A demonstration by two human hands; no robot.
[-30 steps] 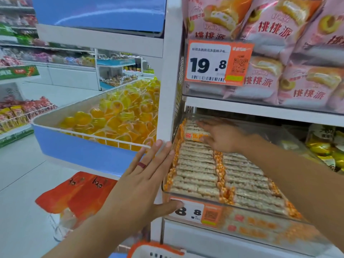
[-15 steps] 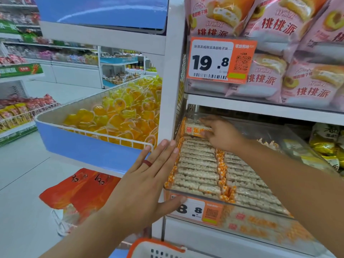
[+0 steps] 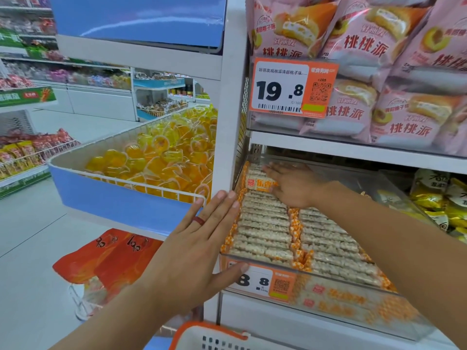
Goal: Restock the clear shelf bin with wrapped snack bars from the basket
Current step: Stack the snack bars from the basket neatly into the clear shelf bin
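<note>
Nearest, the basket (image 3: pixel 214 337) rim shows; beyond it the left hand (image 3: pixel 192 251) lies flat, fingers straight, against the clear shelf bin (image 3: pixel 353 303), while farther back the right hand (image 3: pixel 294 184), fingers extended, presses a wrapped snack bar (image 3: pixel 257 184) atop the rows.

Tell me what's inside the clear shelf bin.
The clear shelf bin holds two rows of wrapped snack bars. The right hand covers the back bars; lower layers are hidden.

**Snack bars lining the clear bin**

Wrapped snack bars (image 3: pixel 265 224) with orange-checkered ends are lying flat in two rows inside the clear shelf bin (image 3: pixel 353 303). One labelled bar (image 3: pixel 260 184) is sitting at the 12 o'clock end. The white, orange-rimmed basket (image 3: pixel 214 338) is showing at 6 o'clock.
</note>
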